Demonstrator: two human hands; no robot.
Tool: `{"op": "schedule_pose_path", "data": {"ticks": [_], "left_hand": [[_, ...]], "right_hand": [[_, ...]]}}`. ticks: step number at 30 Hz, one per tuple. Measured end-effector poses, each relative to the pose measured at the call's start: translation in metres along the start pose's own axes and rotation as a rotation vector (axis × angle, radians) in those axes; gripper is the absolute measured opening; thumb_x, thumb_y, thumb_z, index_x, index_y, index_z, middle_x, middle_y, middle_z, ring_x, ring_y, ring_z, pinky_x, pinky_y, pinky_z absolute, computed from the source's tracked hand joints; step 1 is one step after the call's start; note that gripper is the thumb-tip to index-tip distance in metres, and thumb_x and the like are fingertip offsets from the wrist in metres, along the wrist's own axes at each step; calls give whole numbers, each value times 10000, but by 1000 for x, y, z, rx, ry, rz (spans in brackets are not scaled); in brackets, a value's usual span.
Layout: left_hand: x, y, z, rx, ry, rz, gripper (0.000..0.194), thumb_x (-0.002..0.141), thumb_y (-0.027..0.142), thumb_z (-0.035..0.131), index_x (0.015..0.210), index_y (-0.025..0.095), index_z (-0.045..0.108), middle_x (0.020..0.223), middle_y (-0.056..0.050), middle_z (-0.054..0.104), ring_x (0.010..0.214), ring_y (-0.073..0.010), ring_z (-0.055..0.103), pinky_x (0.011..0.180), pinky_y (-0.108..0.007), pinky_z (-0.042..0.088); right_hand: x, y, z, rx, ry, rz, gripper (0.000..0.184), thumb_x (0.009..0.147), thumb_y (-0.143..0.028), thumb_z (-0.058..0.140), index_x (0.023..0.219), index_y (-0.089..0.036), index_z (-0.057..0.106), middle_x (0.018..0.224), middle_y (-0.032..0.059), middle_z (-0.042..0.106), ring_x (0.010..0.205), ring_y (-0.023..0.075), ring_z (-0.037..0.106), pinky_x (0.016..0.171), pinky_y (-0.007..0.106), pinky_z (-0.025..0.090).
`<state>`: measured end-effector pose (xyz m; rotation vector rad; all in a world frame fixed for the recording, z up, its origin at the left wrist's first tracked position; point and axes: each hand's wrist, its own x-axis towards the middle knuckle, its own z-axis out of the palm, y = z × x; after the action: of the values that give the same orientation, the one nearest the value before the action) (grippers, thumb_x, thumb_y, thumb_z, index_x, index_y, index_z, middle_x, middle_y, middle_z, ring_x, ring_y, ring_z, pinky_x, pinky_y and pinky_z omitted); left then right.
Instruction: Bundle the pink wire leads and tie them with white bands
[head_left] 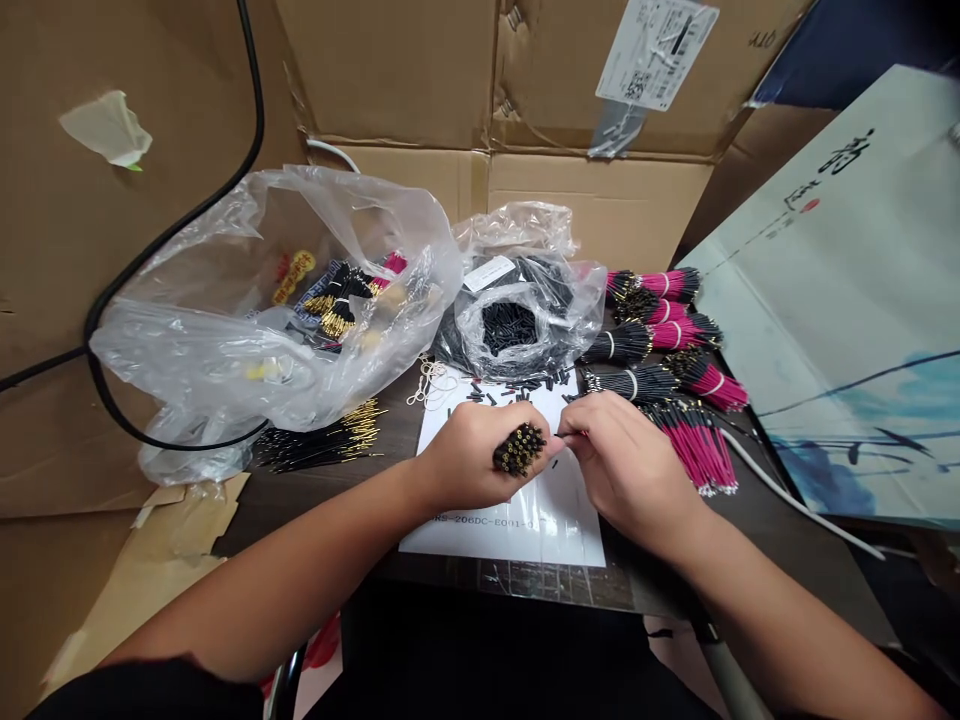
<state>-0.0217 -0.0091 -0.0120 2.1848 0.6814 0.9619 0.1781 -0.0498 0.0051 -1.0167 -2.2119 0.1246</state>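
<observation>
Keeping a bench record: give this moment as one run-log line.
left hand: grips black wire bundle | right hand: pinches thin wire | beside: pink wire bundles | below: printed white sheet

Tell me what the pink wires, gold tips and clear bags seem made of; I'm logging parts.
The pink wires look like plastic-insulated leads, smooth and glossy, though the core is hidden. The gold-coloured tips on the black leads look like plated metal, from their shine. The bags look like thin polyethylene, judging by their clear, crinkled film.
</observation>
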Motion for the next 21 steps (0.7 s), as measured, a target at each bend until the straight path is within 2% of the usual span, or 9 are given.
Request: {"op": "schedule_pose_path", "data": {"ticks": [3,10,15,21], "left_hand": [[0,-1,1,74,-35,46,139,917,323,609,887,187,613,660,6,680,555,-106,629,551,-198,476],[2,-2,-2,74,-102,104,120,917,303,616,899,185,599,667,7,678,555,-101,630,526,-185,459],[3,-1,-4,69,-137,85,100,927,292,590,914,195,614,657,22,677,553,-97,643,539,-183,473],[5,2,-5,37,-118,58,113,932,275,573,921,191,647,687,3,704,563,-101,657,540,-186,482]], "right_hand": [[-3,0,1,4,10,17,161,923,-28,513,987,-171,547,867,60,605,824,175,524,750,345,480],[-7,1,-10,198,-6,111,171,904,-74,616,1029,-187,640,934,52,682,876,162,630,803,339,540],[-7,2,-13,305,3,192,182,907,-108,629,1037,-216,697,938,46,707,867,170,668,759,335,571],[-10,1,-10,344,89,226,232,868,-88,677,1035,-237,738,936,36,736,860,170,695,742,329,594]]}}
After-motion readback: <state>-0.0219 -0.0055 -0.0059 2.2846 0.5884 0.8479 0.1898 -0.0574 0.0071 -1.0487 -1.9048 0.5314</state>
